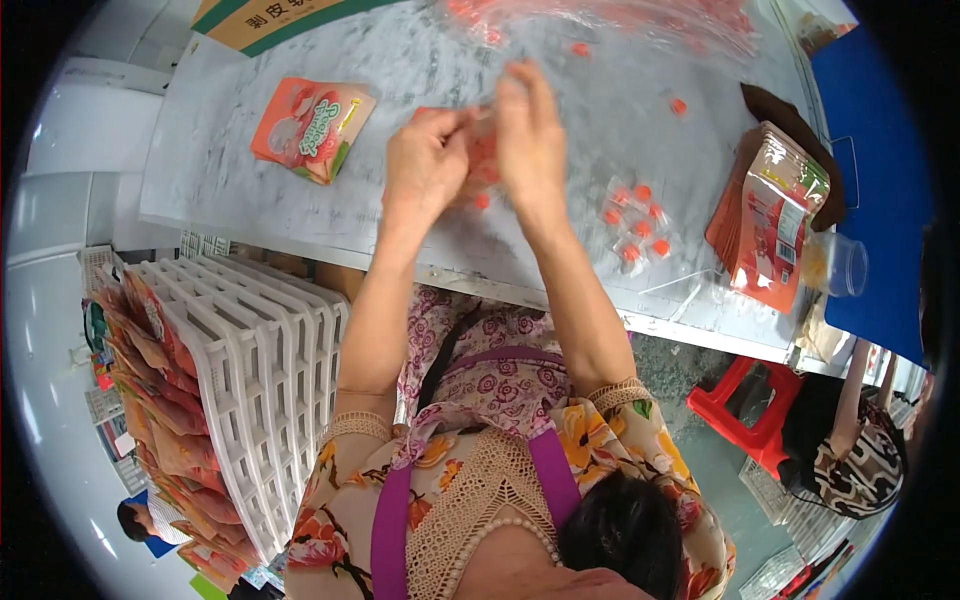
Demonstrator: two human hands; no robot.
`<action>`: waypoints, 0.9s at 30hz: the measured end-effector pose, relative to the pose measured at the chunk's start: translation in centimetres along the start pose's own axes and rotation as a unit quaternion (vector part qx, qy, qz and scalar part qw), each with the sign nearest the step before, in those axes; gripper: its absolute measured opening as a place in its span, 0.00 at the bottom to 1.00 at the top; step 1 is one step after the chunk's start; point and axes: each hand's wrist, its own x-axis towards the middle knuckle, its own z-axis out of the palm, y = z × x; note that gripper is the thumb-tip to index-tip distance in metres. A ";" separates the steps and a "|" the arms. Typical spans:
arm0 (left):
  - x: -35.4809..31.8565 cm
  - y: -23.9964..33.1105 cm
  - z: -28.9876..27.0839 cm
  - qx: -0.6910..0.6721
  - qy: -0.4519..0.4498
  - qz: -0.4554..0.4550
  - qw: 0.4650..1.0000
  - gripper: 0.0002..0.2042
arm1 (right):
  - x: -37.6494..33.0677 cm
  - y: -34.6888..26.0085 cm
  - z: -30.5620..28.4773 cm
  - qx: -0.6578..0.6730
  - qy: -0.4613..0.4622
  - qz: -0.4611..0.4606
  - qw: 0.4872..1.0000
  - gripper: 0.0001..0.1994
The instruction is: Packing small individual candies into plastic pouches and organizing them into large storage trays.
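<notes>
Over the table (pixel 440 55), my left hand (pixel 428 165) is closed, its fingers pinching the upper edge of a reddish pouch (pixel 483 158). My right hand (pixel 530 140) is beside that pouch, its fingers smeared by motion, so I cannot tell whether they grip anything. Much of the pouch is hidden between my hands. A small red piece (pixel 482 201) lies just below it. To the right is a cluster of small red pieces in clear wrappers (pixel 640 218). Flat pink-and-orange printed pouches (pixel 312 130) lie left of my hands.
A stack of red pouches (pixel 765 220) and a clear plastic cup (pixel 848 265) are at the right. Clear plastic (pixel 620 22) with red pieces covers the far side. A green-and-tan box (pixel 280 20), white baskets (pixel 240 390), a red stool (pixel 735 410) and another person (pixel 860 455) surround me.
</notes>
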 end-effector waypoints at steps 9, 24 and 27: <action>2.2 3.6 -4.4 0.079 0.038 0.071 0.994 0.11 | -3.9 7.4 -0.9 -0.208 -0.006 -0.162 0.965 0.20; -0.1 5.5 -3.6 -0.027 -0.032 -0.034 0.999 0.11 | -6.1 6.9 -15.5 -0.536 -0.032 -0.253 0.805 0.21; 0.2 3.6 -3.0 -0.026 -0.032 0.044 0.998 0.11 | -6.0 7.8 -15.4 -0.499 -0.047 -0.239 0.832 0.20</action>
